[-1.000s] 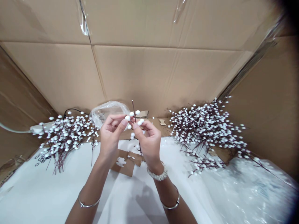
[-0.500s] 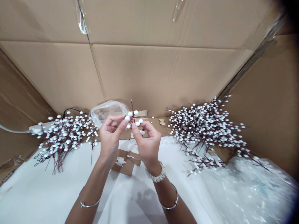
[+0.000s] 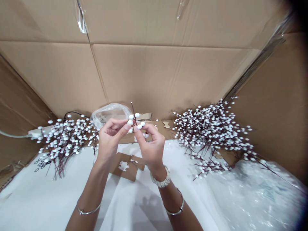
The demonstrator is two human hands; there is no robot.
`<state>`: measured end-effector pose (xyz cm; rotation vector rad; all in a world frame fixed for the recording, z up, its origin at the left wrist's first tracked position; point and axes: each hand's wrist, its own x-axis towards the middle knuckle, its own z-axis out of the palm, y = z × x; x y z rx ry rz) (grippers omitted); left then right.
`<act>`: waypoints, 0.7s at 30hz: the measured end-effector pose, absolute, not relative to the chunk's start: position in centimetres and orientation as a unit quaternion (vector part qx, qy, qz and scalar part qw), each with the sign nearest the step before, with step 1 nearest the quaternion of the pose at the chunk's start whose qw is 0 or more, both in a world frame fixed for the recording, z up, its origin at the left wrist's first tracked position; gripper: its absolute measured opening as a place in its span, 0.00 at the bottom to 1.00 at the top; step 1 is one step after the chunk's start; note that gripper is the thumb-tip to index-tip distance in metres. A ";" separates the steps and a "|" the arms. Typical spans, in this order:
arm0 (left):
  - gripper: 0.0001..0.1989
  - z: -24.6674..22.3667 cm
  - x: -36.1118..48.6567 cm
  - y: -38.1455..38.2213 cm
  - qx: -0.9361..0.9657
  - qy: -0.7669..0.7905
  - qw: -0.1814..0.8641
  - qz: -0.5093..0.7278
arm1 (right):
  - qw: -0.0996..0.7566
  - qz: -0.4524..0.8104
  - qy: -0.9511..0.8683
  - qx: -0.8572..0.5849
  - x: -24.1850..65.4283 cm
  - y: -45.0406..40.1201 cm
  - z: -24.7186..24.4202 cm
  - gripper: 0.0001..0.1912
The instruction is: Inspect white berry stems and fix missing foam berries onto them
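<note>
The left hand (image 3: 108,138) and right hand (image 3: 152,144) pinch the berry twig (image 3: 135,118) in their fingers, above the counter (image 3: 53,202), toward its back edge. Best hold it gently (the white balls (image 3: 137,115) might pop off).

Cardboard wall (image 3: 144,73): we see soft light
White tabletop (image 3: 48,205): faint shadows
Plastic sheeting (image 3: 262,195): we catch glare
Upper right corner: blackened

A big, flat, brown cardboard wall (image 3: 144,73) stands at the back, with a long fold line (image 3: 168,46) across it and shiny clear tape (image 3: 82,25) up high. More brown cardboard walls (image 3: 274,102) stand on both sides of a white tabletop (image 3: 43,199) with soft grey shadows (image 3: 144,205).
</note>
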<state>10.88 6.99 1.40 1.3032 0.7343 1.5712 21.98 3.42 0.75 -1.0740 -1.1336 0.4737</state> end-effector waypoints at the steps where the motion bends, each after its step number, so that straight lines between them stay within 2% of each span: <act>1: 0.10 1.4 10.8 7.0 0.531 0.298 0.470 0.639 | 0.684 0.209 -0.508 -0.480 22.0 3.4 0.7 0.06; 13: 0.10 1.5 10.4 7.0 0.537 0.307 0.488 0.615 | 0.672 0.218 -0.520 -0.480 22.3 3.5 0.5 0.06; 21: 0.11 2.0 9.6 7.0 0.579 0.308 0.470 0.590 | 0.677 0.311 -0.496 -0.446 22.4 3.6 1.1 0.06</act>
